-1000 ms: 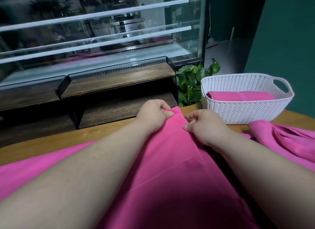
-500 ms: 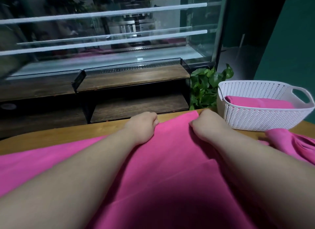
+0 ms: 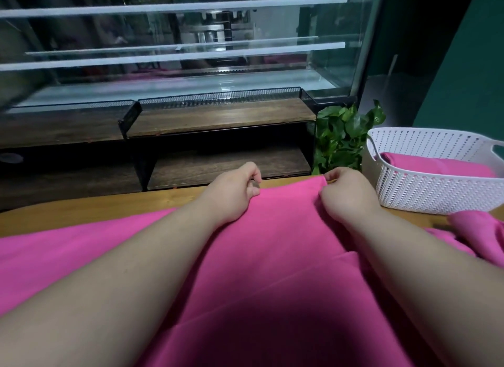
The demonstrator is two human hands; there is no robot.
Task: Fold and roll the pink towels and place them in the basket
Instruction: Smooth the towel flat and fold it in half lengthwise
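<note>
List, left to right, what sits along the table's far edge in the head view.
Left hand → right hand → white basket. Both hands pinch the far edge of the pink towel.

White basket (image 3: pixel 425 192) and plant (image 3: pixel 343 137) block the right; bare tabletop (image 3: pixel 109 211) left.

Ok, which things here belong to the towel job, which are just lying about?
Job: spread pink towel, left hand, right hand on its far edge, white basket, stowed towel inside it, crumpled towel beside it.
Lying about: plant, wooden shelf, glass case.
</note>
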